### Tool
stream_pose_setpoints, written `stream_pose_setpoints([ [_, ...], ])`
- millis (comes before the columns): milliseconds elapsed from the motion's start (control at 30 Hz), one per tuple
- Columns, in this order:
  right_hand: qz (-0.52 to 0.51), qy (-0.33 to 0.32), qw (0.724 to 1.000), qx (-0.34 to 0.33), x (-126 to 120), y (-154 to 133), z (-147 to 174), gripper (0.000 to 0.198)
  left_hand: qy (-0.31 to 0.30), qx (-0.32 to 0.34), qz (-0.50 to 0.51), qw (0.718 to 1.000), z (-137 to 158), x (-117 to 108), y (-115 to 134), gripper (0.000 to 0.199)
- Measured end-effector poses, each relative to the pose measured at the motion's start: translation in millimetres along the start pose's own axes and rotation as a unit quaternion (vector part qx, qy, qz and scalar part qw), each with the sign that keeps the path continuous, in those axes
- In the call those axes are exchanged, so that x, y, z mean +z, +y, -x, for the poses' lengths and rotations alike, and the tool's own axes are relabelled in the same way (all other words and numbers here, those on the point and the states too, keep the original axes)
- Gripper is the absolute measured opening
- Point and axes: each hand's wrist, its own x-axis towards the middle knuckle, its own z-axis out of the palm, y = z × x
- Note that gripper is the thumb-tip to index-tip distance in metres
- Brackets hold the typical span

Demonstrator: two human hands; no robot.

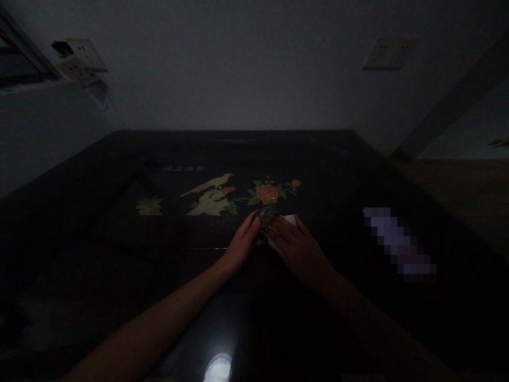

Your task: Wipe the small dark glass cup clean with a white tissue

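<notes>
Above the dark glossy tabletop (326, 159), both hands meet at a small, dark, rounded object (269, 213) with a shiny surface; the gloom hides its exact kind. My left hand (242, 242) is closed around its left side. On the right side, my right hand (298, 248) presses a white cloth or tissue (291, 218) against it, fingers bent over the top. Much of the white piece is covered by that hand. Just beyond the object, the table surface carries a decoration with an orange flower (267, 193) and a bird (214, 183).
A blurred-out, pale elongated item (400, 241) lies on the table to the right. Behind the table stands a plain wall (238, 74) with a socket plate (389, 53) at right and sockets (85, 55) at left. A bright light reflection shows near the front edge.
</notes>
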Motion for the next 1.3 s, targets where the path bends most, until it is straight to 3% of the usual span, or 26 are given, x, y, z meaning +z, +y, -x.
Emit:
stream_pose_setpoints([
  [200, -0.023, -0.028, 0.999, 0.023, 0, -3, 0, 0.040, 0.003, -0.005, -0.019, 1.000, 0, 0, 1, 0.054],
  [400, -0.143, -0.011, 0.988, 0.055, 4, -10, -1, 0.044, 0.021, -0.014, -0.018, 1.000, 1, 1, 2, 0.053],
  [533, -0.254, 0.005, 0.962, 0.096, 5, -16, -1, 0.040, 0.027, -0.015, -0.029, 0.999, 3, 3, 4, 0.054],
  [667, -0.376, 0.012, 0.916, 0.139, 3, -22, 0, 0.039, 0.027, -0.017, -0.042, 0.999, 4, 4, 6, 0.057],
  [767, -0.479, 0.016, 0.859, 0.177, -1, -24, 0, 0.042, 0.022, -0.001, -0.059, 0.998, 4, 2, 6, 0.056],
  [833, -0.557, 0.015, 0.803, 0.210, -3, -25, -1, 0.044, 0.019, 0.006, -0.067, 0.998, 3, 0, 5, 0.055],
  [900, -0.646, 0.011, 0.720, 0.253, -6, -25, -1, 0.048, 0.019, 0.004, -0.067, 0.998, 3, 0, 4, 0.055],
  [1000, -0.765, 0.027, 0.568, 0.303, -6, -26, -2, 0.050, 0.016, 0.002, -0.047, 0.999, 3, 1, 3, 0.055],
  [1067, -0.801, 0.047, 0.507, 0.316, -5, -27, -2, 0.048, 0.014, 0.005, -0.036, 0.999, 3, 1, 3, 0.054],
  [1100, -0.804, 0.052, 0.499, 0.319, -4, -27, -2, 0.048, 0.012, 0.005, -0.035, 0.999, 3, 2, 3, 0.054],
  [1167, -0.786, 0.044, 0.526, 0.322, -4, -28, -1, 0.049, 0.013, 0.004, -0.042, 0.999, 3, 1, 3, 0.054],
  [1300, -0.676, 0.006, 0.677, 0.290, -4, -27, -1, 0.055, 0.029, -0.007, -0.058, 0.998, 2, 0, 3, 0.057],
])
